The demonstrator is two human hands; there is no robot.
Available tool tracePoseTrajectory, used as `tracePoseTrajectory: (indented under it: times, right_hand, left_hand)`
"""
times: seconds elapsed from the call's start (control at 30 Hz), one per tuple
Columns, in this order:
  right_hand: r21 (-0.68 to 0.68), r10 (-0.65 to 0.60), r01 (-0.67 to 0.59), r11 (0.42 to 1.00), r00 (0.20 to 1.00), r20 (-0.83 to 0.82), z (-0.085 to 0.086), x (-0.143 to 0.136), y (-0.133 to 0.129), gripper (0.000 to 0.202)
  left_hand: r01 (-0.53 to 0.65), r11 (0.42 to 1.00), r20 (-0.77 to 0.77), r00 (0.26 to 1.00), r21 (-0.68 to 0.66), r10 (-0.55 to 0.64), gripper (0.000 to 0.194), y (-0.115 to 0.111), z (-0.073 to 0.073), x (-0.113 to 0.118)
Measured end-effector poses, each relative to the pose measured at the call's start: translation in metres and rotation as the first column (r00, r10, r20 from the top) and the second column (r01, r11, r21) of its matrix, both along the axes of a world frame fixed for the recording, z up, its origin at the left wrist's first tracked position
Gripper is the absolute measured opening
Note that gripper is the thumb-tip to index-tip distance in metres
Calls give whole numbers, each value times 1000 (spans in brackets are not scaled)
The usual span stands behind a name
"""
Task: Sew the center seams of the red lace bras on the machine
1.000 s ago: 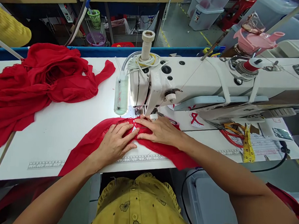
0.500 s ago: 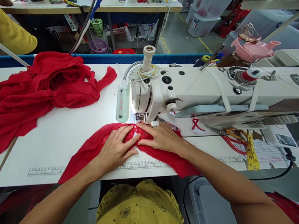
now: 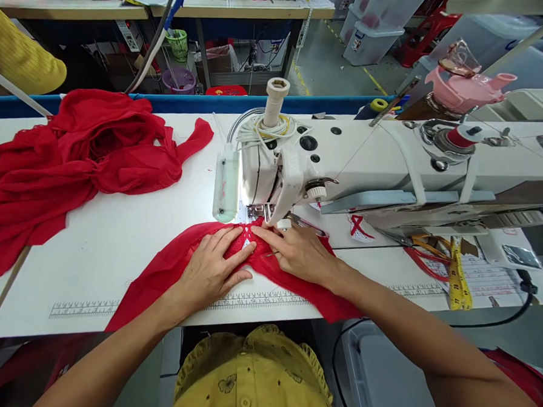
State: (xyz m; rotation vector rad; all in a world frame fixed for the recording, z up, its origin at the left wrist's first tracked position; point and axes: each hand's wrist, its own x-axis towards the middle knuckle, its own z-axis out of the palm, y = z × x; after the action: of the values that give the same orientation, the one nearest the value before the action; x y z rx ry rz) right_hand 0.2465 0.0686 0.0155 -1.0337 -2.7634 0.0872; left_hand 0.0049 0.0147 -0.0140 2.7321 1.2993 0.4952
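A strip of red fabric (image 3: 153,276) lies across the white sewing table and runs up to the presser foot (image 3: 256,211) of a sewing machine (image 3: 277,167). My left hand (image 3: 216,264) rests flat on it, fingers spread, just left of the foot. My right hand (image 3: 298,253) lies on the cloth to the right, index finger stretched toward the foot and thumb drawn in. Between the hands a white patch with red crossed lines (image 3: 247,235) shows on the fabric. A thin line, too fine to name, appears beneath my right fingers. Behind that hand lies a slim metal tool (image 3: 309,224), partly hidden.
A red fabric heap (image 3: 115,147) covers the table's left. Scissors (image 3: 426,254), a yellow tape measure (image 3: 458,274) and a small patch with a red cross (image 3: 360,227) lie at right. A printed ruler (image 3: 257,300) edges the front. Another person's yellow sleeve (image 3: 27,57) shows upper left.
My right thumb has drawn back from the fabric's middle, and the right fingers have shifted slightly. My left hand stays in place. The view has moved a little.
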Motion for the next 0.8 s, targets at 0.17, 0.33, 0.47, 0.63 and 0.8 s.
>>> tracePoseTrajectory:
  times: [0.17, 0.33, 0.47, 0.63, 0.8]
  right_hand:
    - [-19, -33, 35, 999, 990, 137, -9, -3, 5, 62]
    - [-19, -52, 56, 998, 988, 146, -10, -4, 5, 58]
    - [-63, -70, 78, 995, 990, 122, -5, -5, 3, 46]
    - [-110, -61, 68, 992, 996, 67, -2, -3, 3, 55]
    - [-127, -37, 45, 991, 998, 59, 1, -2, 4, 66]
  left_hand:
    - [-1, 1000, -13, 1000, 15, 1, 51, -1, 1, 1]
    - [-5, 999, -60, 998, 37, 8, 53, -2, 5, 2]
    - [-7, 1000, -91, 996, 19, 9, 57, -3, 7, 1]
    - [-13, 1000, -84, 996, -1, 13, 57, -4, 6, 0]
    - [-30, 999, -75, 997, -34, 28, 55, -5, 6, 0]
